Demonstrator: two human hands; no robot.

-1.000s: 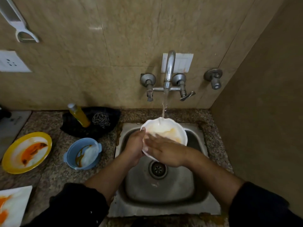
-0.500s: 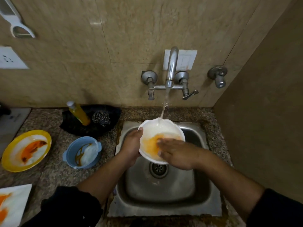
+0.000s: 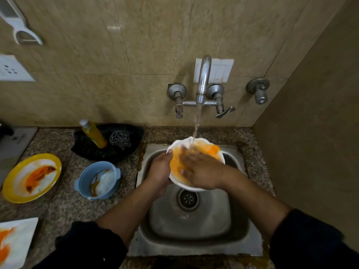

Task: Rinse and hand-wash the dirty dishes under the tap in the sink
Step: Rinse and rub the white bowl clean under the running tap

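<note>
While water (image 3: 196, 123) pours from the tap (image 3: 203, 78) onto the far rim of the bowl (image 3: 186, 186), we have that bowl up over the sink (image 3: 194, 230), just behind the drain (image 3: 188, 199).

Left hand (image 3: 160, 171) first: it clamps the bowl's left edge, thumb hooked over the rim, the other fingers hidden underneath. Right hand (image 3: 202, 171) now: it lies inside the bowl, fingers straight and spread, flat against the inner surface. Nothing is pinched in it. Its fingertips are blurred, right under the stream.

And look at that bowl! Orange film covers most of the inside, brightest at the far right, while the outer wall nearest us shows white. Both our forearms are bare, dark sleeves bunched near the elbows.

Over to the counter (image 3: 64, 206), left of the sink. Nearest the sink sits a blue bowl (image 3: 83, 181), with brown streaks and a white smear inside. Further left we see a yellow plate (image 3: 11, 191) with an orange-brown smear across its white middle. Down in the near-left corner lies a white plate (image 3: 21, 228), orange-stained too and cut off by the edge of our view.

Behind the blue bowl lies a black tray or cloth (image 3: 91, 152), we cannot tell which. On it a bottle (image 3: 94, 133) of yellow liquid leans left, and a steel scrubber (image 3: 119, 140) sits just beside it.

On the wall, a valve (image 3: 259, 90) sticks out right of the tap, a socket (image 3: 11, 69) sits far left, and a peeler (image 3: 21, 28) hangs above that.
</note>
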